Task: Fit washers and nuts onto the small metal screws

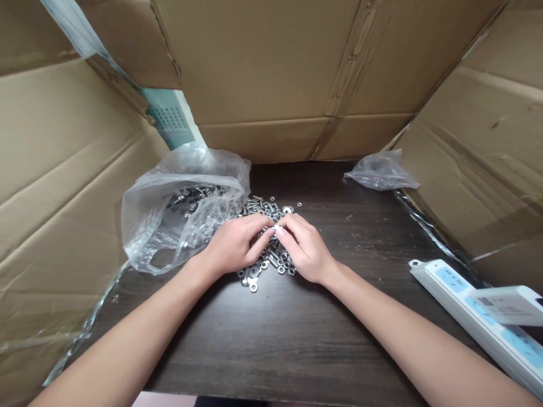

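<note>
Over a pile of loose bolts, nuts and washers (274, 261), my left hand (237, 242) and my right hand (304, 249) meet fingertip to fingertip. Both are pinched closed around a small, bright metal piece (276, 227). It is mostly hidden by the fingers, and its kind cannot be made out. Beside my left wrist lies an open clear plastic bag (148, 195) with more metal fasteners (199, 195) inside, close to the pile. Single nuts and washers, such as a nut (253, 288), lie at the pile's near edge.
Cardboard walls (271, 62) enclose the dark wooden table (263, 345) at the back and both sides. A smaller clear plastic bag (382, 171) lies at the back right. A white power strip (462, 322) with a white plug or adapter (511, 305) sits along the right.
</note>
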The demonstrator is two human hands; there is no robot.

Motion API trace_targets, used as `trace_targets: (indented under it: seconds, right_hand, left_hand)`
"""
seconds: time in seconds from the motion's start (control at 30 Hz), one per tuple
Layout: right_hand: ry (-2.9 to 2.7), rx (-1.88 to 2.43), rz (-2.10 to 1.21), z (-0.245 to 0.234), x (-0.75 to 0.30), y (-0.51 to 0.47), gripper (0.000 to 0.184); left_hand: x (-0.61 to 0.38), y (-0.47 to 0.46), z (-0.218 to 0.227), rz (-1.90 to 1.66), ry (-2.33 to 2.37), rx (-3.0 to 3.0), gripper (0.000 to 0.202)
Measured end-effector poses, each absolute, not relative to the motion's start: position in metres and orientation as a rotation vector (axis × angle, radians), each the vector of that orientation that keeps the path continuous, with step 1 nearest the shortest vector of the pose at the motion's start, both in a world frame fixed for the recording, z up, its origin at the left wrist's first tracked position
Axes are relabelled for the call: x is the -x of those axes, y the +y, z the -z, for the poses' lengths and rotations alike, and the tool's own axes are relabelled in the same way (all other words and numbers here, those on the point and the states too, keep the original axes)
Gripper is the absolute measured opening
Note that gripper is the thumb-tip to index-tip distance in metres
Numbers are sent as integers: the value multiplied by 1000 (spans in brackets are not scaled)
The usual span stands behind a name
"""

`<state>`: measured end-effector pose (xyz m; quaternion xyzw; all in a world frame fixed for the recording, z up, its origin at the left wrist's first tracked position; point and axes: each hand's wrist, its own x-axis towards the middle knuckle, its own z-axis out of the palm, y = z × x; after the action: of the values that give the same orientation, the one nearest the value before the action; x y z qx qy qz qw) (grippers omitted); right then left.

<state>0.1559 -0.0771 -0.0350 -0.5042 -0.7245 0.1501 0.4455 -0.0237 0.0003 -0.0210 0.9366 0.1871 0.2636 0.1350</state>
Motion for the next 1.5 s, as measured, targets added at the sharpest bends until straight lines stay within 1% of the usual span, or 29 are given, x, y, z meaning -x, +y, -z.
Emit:
trace_targets:
  seconds: [0.23, 0.43, 1.07, 1.5]
  right_hand:
    - [-1790, 1249, -370, 37, -157, -77, 12]
    - [-1780, 1252, -357, 37, -157, -77, 16]
    - [-1853, 1254, -97, 37, -154, -77, 5]
    - [-1830, 1208, -75, 39, -153, -75, 8]
  left_hand:
    - [25, 0, 22, -751, 556, -2712, 22]
    - [24, 0, 21, -736, 555, -2748, 21]
    - [24, -2, 19, -704, 580, -2687, 23]
    - [25, -1, 21, -718, 608, -2644, 22]
